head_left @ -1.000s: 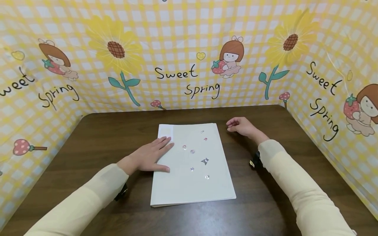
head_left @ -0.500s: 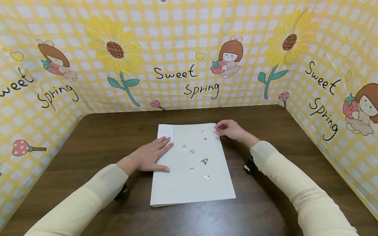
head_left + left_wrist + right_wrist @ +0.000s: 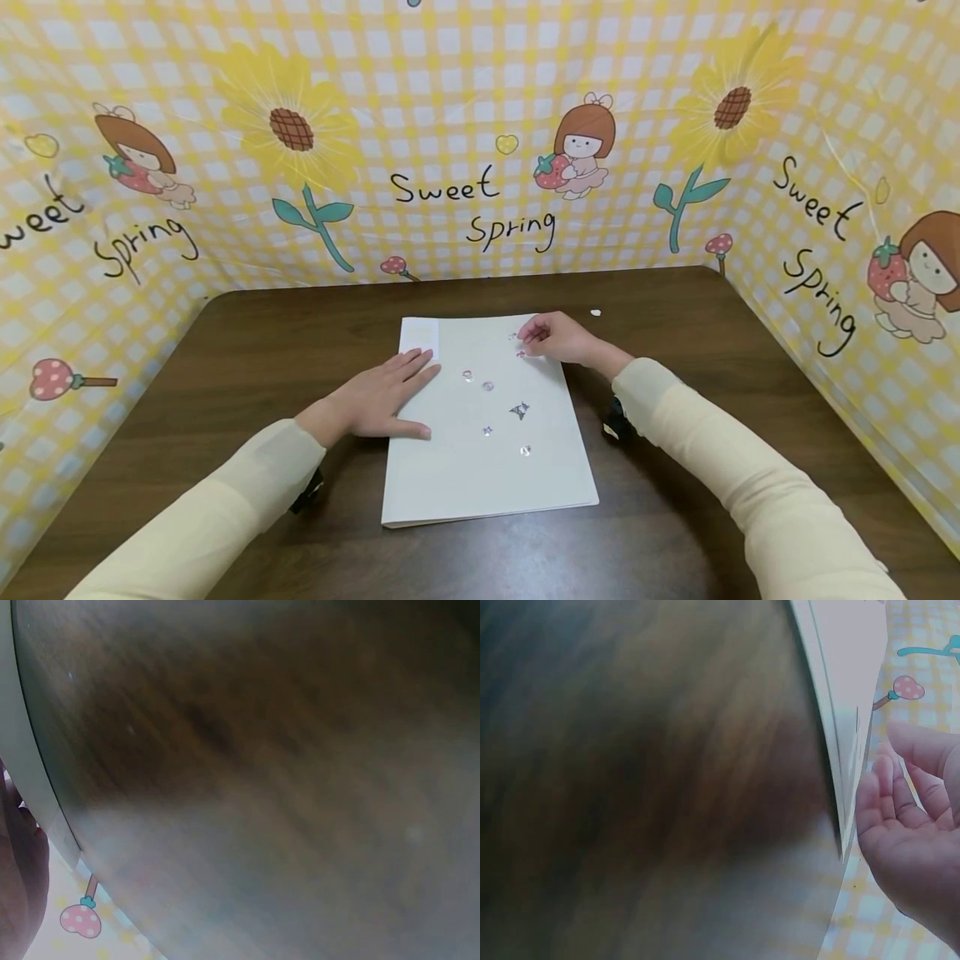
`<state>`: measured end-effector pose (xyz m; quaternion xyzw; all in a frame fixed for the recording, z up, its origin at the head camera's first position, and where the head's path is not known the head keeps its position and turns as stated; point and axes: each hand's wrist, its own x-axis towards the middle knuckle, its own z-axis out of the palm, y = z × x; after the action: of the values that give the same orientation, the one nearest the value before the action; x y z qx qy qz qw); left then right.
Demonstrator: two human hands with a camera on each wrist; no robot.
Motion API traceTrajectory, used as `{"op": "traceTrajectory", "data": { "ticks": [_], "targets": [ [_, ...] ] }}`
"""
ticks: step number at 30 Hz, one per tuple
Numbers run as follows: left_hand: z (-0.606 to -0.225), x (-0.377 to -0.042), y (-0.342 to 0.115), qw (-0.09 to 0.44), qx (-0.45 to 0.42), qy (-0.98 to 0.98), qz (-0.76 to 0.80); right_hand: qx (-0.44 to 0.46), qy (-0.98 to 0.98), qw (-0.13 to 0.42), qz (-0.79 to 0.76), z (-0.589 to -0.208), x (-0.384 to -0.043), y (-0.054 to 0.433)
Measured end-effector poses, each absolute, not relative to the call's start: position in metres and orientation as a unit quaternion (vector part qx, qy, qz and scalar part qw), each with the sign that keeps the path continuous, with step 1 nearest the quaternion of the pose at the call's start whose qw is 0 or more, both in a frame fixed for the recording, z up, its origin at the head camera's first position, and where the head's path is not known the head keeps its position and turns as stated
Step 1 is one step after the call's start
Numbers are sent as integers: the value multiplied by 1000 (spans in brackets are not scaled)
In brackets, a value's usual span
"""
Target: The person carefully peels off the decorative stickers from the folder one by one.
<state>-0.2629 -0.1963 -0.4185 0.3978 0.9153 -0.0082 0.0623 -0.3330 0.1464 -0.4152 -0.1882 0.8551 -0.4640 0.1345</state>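
Observation:
A large white folder (image 3: pixel 465 467) lies on the brown table, with several small stickers (image 3: pixel 520 409) scattered over its face. My left hand (image 3: pixel 386 396) rests flat on the folder's left side, fingers spread, fingertips at a small white paper (image 3: pixel 420 335) in the upper left corner. Over the upper right part, my right hand (image 3: pixel 558 337) has its fingers loosely bent, fingertips right at two small stickers; nothing shows between them. The right wrist view has the same hand (image 3: pixel 907 825) beside the folder's layered edge (image 3: pixel 840 712), thumb apart from the bent fingers.
A small white scrap (image 3: pixel 596 312) lies on the table (image 3: pixel 300 317) beyond the right hand. Yellow checked cloth (image 3: pixel 435 100) with printed flowers and figures stands around the back and sides. Black wrist cameras (image 3: pixel 613 422) hang below the sleeves.
My right hand has moved left from the table beside the folder onto its upper right part. The white scrap, hidden at first, now shows where that hand was. The left hand has stayed put.

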Motion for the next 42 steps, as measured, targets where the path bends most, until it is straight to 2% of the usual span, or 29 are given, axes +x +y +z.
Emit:
{"op": "traceTrajectory", "data": {
  "ticks": [19, 42],
  "targets": [
    [-421, -263, -195, 55, 402, 914, -6, -223, 870, 139, -417, -426, -339, 139],
    [-420, -263, -196, 60, 397, 916, -7, -219, 885, 158, -378, -417, -339, 136]
  ]
}}
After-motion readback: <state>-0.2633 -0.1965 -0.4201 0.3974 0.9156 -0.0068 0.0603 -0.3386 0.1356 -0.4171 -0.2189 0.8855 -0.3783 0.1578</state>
